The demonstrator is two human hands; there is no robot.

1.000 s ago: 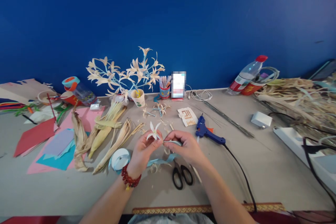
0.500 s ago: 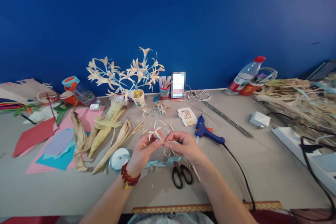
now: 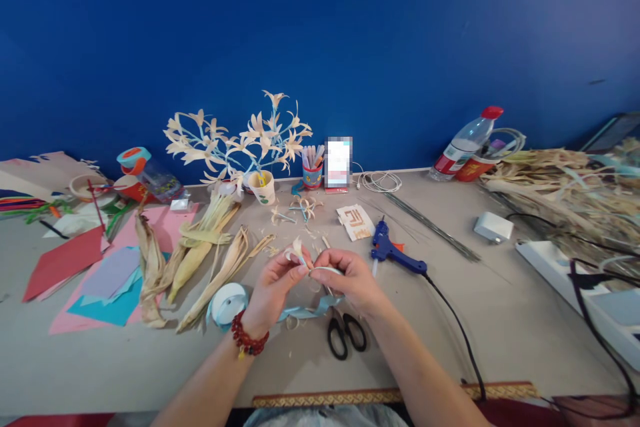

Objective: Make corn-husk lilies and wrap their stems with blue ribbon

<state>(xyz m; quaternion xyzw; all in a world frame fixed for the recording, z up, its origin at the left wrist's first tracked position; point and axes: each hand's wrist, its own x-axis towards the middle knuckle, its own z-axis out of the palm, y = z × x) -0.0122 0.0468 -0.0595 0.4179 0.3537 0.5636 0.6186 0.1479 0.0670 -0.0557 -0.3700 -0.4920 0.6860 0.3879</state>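
Above the table's middle, my left hand (image 3: 281, 280) pinches a small corn-husk flower (image 3: 296, 251) whose pale petals rise past the fingertips. Right beside it my right hand (image 3: 349, 277) is closed in a pinch on a light blue ribbon (image 3: 327, 270) at the flower's stem. The fingertips of both hands nearly meet, and the stem is mostly hidden between them. Below the hands lie black-handled scissors (image 3: 346, 337), and a ribbon roll (image 3: 230, 304) lies beside my left wrist. More husk flowers (image 3: 306, 208) lie on the table beyond the hands.
A blue glue gun (image 3: 397, 250) with a black cord lies to the right, near thin wires (image 3: 435, 227). Dried corn husks (image 3: 220, 280) and coloured paper (image 3: 107, 273) cover the left. Behind stand a cup (image 3: 263, 188) of husk flowers and a bottle (image 3: 463, 147). A power strip (image 3: 565, 287) sits far right.
The flower in my left hand has turned, so its petals now look bunched and upright instead of spread. Both hands stay in nearly the same place.
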